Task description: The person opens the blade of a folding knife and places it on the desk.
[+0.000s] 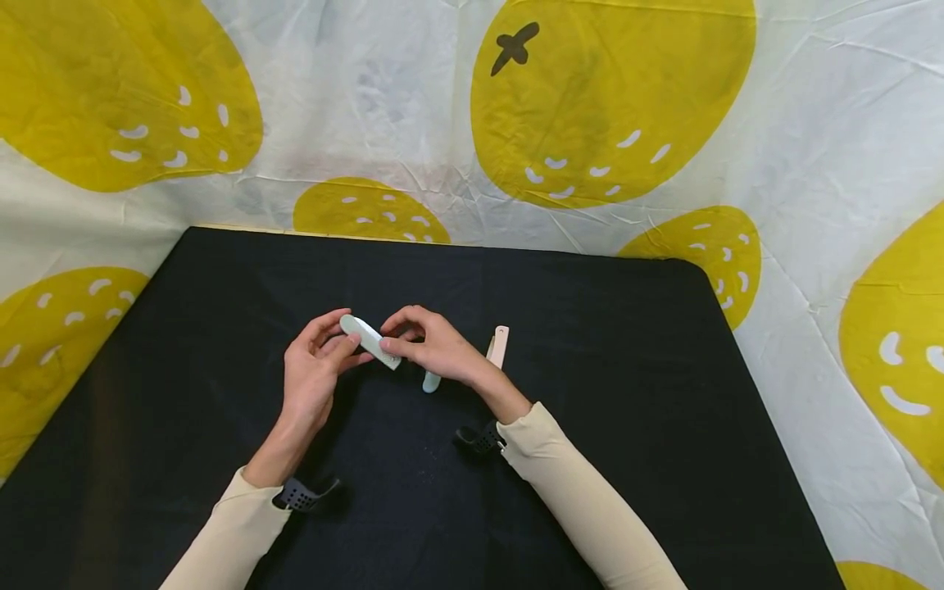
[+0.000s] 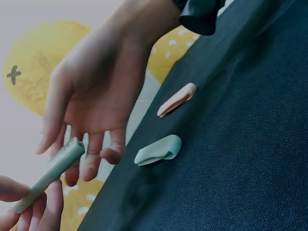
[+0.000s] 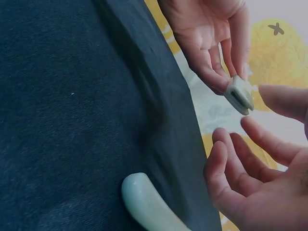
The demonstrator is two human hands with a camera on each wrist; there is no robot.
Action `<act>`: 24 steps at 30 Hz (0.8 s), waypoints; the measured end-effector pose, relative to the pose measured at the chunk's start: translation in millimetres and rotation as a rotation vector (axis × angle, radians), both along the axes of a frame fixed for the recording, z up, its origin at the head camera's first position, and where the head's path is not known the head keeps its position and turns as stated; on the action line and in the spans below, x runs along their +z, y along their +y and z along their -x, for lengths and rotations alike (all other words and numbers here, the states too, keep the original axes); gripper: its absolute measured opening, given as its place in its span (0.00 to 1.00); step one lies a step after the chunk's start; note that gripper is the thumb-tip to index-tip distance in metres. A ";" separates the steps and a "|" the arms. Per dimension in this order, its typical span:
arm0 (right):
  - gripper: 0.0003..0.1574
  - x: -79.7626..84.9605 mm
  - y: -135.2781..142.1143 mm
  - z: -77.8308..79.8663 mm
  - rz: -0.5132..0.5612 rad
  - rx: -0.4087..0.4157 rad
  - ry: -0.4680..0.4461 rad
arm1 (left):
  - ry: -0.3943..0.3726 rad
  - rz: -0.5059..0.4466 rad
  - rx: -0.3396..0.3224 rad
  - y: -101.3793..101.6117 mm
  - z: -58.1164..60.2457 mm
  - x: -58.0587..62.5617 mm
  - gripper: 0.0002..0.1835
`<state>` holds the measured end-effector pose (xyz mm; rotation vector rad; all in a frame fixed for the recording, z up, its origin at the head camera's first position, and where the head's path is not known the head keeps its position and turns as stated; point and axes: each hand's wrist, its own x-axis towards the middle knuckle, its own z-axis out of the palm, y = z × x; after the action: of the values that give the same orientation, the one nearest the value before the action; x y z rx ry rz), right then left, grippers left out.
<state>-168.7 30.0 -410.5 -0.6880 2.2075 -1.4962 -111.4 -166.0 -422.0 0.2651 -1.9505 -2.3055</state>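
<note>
My left hand [image 1: 310, 369] pinches a slim pale green handle [image 1: 372, 340], rounded at one end and slotted along its length like a folding knife. In the right wrist view, the slotted end of this handle [image 3: 239, 95] points toward my right hand [image 1: 446, 348]. That hand hovers at the end of the handle, thumb and fingers spread apart with nothing between them. Below it, a light blue-green folded piece [image 2: 159, 150] of similar shape lies on the table, partly hidden by the right hand in the head view. Beside that piece lies a pink one [image 1: 499, 346].
A black cloth [image 1: 627, 410] covers the table. Behind and at the sides hangs a white sheet [image 1: 383, 98] printed with large yellow fruit shapes. A dark strap [image 1: 310, 495] sits at the left wrist and another [image 1: 478, 438] at the right.
</note>
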 end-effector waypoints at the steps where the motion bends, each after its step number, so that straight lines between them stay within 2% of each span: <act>1: 0.19 1.5 -0.9 -0.1 0.001 -0.009 0.009 | 0.003 0.005 -0.004 0.7 -0.5 0.7 0.23; 8: 0.15 7.3 -6.6 1.8 0.028 -0.034 0.042 | 0.015 0.040 -0.023 4.4 -3.7 3.2 0.24; 16: 0.11 7.9 -7.9 2.0 0.065 -0.010 -0.025 | 0.025 0.106 -0.061 3.3 -3.9 2.1 0.24; 24: 0.12 7.6 -6.8 3.1 0.081 -0.004 -0.082 | 0.002 0.112 -0.090 1.3 -4.2 3.7 0.24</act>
<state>-171.8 23.2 -402.9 -0.6351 2.0992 -1.5940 -107.2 -164.6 -418.3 0.1676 -2.1239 -2.2374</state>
